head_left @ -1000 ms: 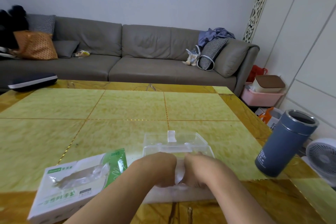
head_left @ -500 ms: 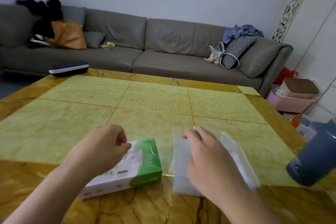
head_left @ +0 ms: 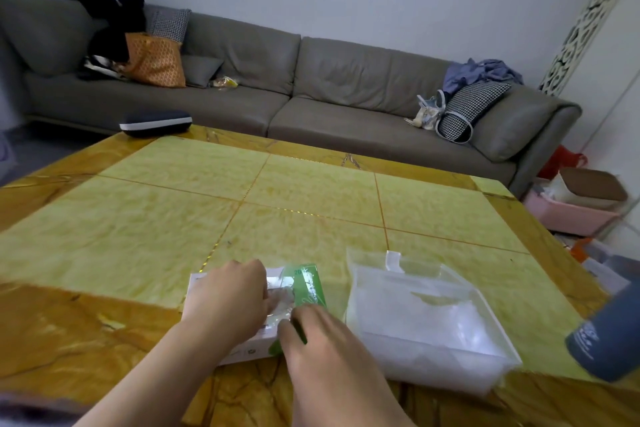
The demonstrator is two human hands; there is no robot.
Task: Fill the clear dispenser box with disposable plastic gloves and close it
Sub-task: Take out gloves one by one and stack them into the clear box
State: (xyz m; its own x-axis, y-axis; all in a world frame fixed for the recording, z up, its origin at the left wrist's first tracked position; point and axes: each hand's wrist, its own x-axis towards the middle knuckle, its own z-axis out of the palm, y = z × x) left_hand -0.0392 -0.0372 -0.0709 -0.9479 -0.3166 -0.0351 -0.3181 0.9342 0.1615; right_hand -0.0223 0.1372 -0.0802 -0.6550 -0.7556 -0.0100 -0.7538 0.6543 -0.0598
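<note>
Reaching into the green-and-white glove carton with both hands, the person looks to be partway through the filling. The left hand lies over the carton's top with its fingers bent toward the opening, and the right hand comes in just beside it, fingertips at the crinkled plastic gloves that show there. Whether either hand has actually pinched the gloves I cannot tell, as the fingertips are hidden or blurred.

The clear dispenser box sits just right of the carton, near the table's front edge, open, with its lid tipped up at the back. A pale layer already lies inside, probably gloves, so some loading seems done; more transfer and the closing are left.

The yellow tiled table gives wide room behind both boxes. On the right it is tighter: a dark blue flask stands near the dispenser's right corner, close to the table edge, where a sweeping arm could knock it.
</note>
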